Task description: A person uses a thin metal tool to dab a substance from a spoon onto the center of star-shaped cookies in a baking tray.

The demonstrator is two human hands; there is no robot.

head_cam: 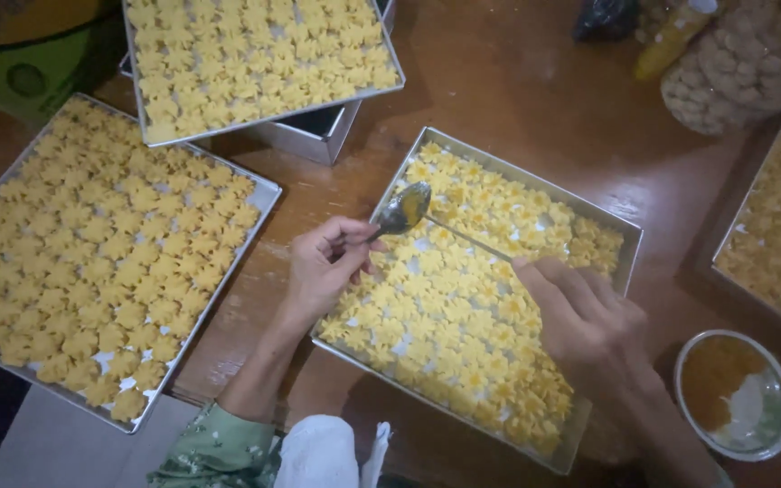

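Two hands work over the middle tray of yellow cookies: the left hand pinches a spoon, while the right hand grips a thin brush. Best keep the spoon level above the tray and the strokes light, so the soft shapes stay unmarked.

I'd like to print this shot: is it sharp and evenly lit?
Head view: soft throughout, the cookies' edges smeared; the right hand looks motion-blurred and dim; light falls brightest on the left tray and fades toward the right; the spoon in the left hand shows glare.
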